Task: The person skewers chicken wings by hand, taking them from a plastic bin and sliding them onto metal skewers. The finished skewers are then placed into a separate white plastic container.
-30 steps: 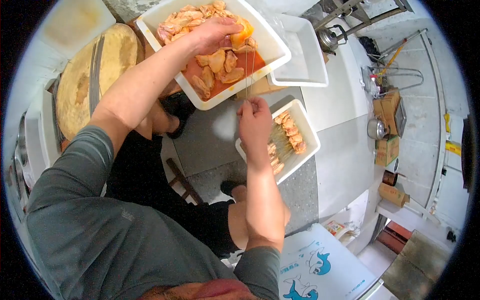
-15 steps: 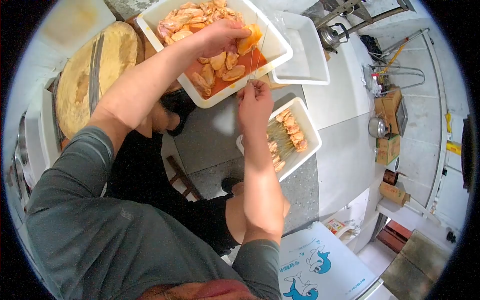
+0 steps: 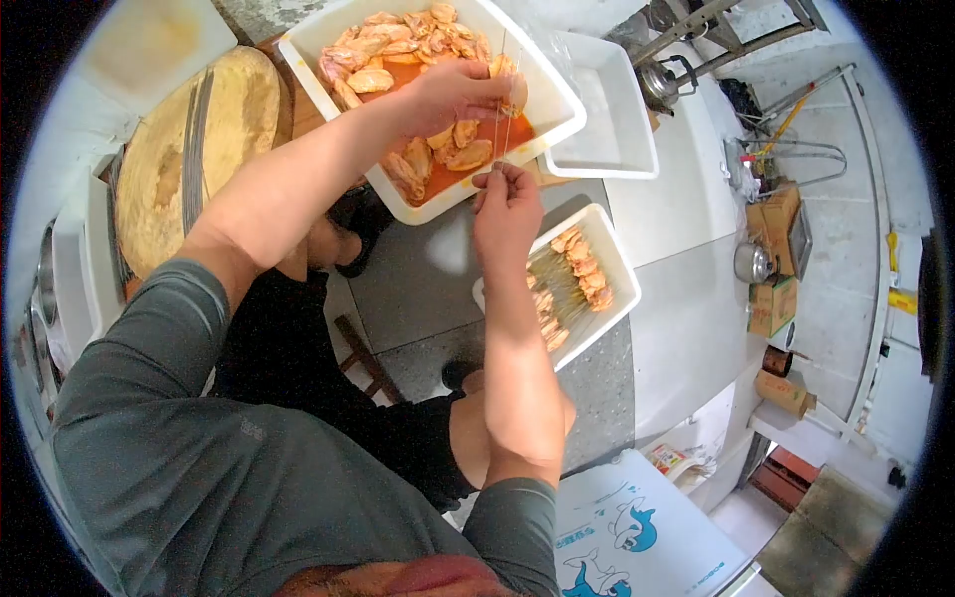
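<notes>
My left hand (image 3: 460,98) is closed on a chicken wing (image 3: 510,88), orange with marinade, held over a large white tub (image 3: 406,207). Two thin skewers (image 3: 504,139) rise from my right hand (image 3: 509,204), whose fingers pinch their lower ends at the tub's near rim. The upper part of the skewers overlaps the wing in this view. Below, the tub holds many loose chicken wings (image 3: 423,164) in red marinade. Right of my right forearm, a smaller white tub (image 3: 625,284) contains rows of skewered wings (image 3: 587,269).
A round wooden chopping board (image 3: 244,129) with a bundle of skewers (image 3: 194,149) across it stands at left. Another white tub (image 3: 637,164) adjoins the big one at right. Farther right are kettles (image 3: 754,262) and cardboard boxes (image 3: 771,303). A white-blue freezer lid (image 3: 647,517) is at lower right.
My left hand has moved slightly right and down, bringing the chicken wing across the skewers. My right hand keeps its pinch in nearly the same place. The whole view has shifted a little.
</notes>
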The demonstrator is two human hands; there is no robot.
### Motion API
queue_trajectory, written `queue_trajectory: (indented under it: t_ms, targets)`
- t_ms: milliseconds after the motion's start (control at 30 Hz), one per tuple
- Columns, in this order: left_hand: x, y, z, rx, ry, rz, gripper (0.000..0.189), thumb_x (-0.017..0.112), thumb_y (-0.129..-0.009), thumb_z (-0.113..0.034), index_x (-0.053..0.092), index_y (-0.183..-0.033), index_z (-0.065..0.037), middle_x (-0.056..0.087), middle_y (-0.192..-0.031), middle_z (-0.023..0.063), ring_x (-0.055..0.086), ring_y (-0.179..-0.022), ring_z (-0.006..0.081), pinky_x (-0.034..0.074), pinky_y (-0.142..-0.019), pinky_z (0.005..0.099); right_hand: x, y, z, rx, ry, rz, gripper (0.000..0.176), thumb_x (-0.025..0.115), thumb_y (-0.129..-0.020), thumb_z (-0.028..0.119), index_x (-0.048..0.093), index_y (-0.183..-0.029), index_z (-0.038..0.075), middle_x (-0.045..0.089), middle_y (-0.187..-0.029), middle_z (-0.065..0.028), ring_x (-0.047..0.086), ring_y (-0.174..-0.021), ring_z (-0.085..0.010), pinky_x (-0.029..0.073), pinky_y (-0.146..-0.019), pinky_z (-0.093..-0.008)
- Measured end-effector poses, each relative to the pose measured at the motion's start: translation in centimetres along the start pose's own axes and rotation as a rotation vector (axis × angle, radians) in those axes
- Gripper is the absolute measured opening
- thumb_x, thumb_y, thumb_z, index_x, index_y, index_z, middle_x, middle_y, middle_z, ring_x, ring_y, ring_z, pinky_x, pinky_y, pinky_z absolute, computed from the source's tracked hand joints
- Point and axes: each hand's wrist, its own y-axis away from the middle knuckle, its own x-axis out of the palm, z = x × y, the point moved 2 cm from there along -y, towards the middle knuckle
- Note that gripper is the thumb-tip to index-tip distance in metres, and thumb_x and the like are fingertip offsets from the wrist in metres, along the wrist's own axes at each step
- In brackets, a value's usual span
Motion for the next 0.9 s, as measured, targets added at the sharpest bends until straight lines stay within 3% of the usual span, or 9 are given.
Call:
queue_trajectory:
  t_ms: [267, 367, 467, 567, 700, 900]
  targets:
    - [-1.6, -1.0, 0.7, 0.000, 0.187, -0.093, 0.024, 0.062, -0.091, -0.021, 0.060, -0.100, 0.002, 0.064, -0.098, 0.0083, 0.064, -0.090, 0.0176, 0.055, -0.079, 0.0277, -0.4, 0.5, -0.4, 0.011, 0.037, -0.050, 0.023, 0.050, -0.094, 0.016, 0.060, -0.101, -0.003, 0.068, -0.084, -0.0163, 0.067, -0.075, -0.0219, 0.050, -0.068, -0.0333]
    - [-2.2, -1.3, 0.3, 0.046, 0.264, -0.121, 0.024, 0.063, -0.090, -0.021, 0.059, -0.101, 0.000, 0.064, -0.096, 0.0079, 0.065, -0.088, 0.0185, 0.055, -0.078, 0.0291, -1.5, 0.7, 0.5, -0.151, 0.401, -0.140, 0.024, 0.051, -0.093, 0.018, 0.062, -0.101, -0.002, 0.067, -0.081, -0.0180, 0.067, -0.076, -0.0231, 0.050, -0.069, -0.0342]
    - [-3.0, -1.7, 0.2, 0.061, 0.295, -0.155, 0.025, 0.064, -0.090, -0.022, 0.059, -0.102, -0.002, 0.065, -0.095, 0.0076, 0.066, -0.087, 0.0192, 0.054, -0.078, 0.0309, -1.9, 0.8, 0.5, -0.001, 0.354, -0.019, 0.025, 0.053, -0.093, 0.020, 0.064, -0.100, 0.000, 0.067, -0.080, -0.0188, 0.067, -0.076, -0.0260, 0.050, -0.070, -0.0355]
    - [-3.8, -2.0, 0.2, 0.056, 0.290, -0.178, 0.027, 0.065, -0.089, -0.024, 0.059, -0.103, -0.002, 0.065, -0.096, 0.0074, 0.066, -0.087, 0.0189, 0.054, -0.078, 0.0311, -1.5, 2.1, 1.7, 0.014, 0.275, -0.003, 0.025, 0.054, -0.092, 0.021, 0.065, -0.102, 0.000, 0.067, -0.080, -0.0175, 0.067, -0.076, -0.0285, 0.051, -0.070, -0.0363]
    - [-3.9, -1.4, -0.8, 0.022, 0.252, -0.144, 0.029, 0.065, -0.089, -0.019, 0.048, -0.106, -0.002, 0.059, -0.104, 0.0069, 0.062, -0.092, 0.0198, 0.052, -0.083, 0.0339, -1.3, 2.3, 1.1, -0.046, 0.294, -0.015, 0.025, 0.055, -0.092, 0.020, 0.065, -0.103, 0.001, 0.068, -0.083, -0.0189, 0.067, -0.079, -0.0302, 0.051, -0.071, -0.0365]
    - [-3.8, -0.8, -1.6, -0.012, 0.216, -0.214, 0.031, 0.065, -0.089, -0.020, 0.047, -0.104, -0.001, 0.060, -0.103, 0.0077, 0.063, -0.089, 0.0223, 0.054, -0.078, 0.0335, -1.3, 2.6, 1.6, -0.192, 0.336, -0.018, 0.024, 0.055, -0.091, 0.019, 0.065, -0.104, 0.001, 0.067, -0.088, -0.0213, 0.068, -0.083, -0.0307, 0.051, -0.073, -0.0361]
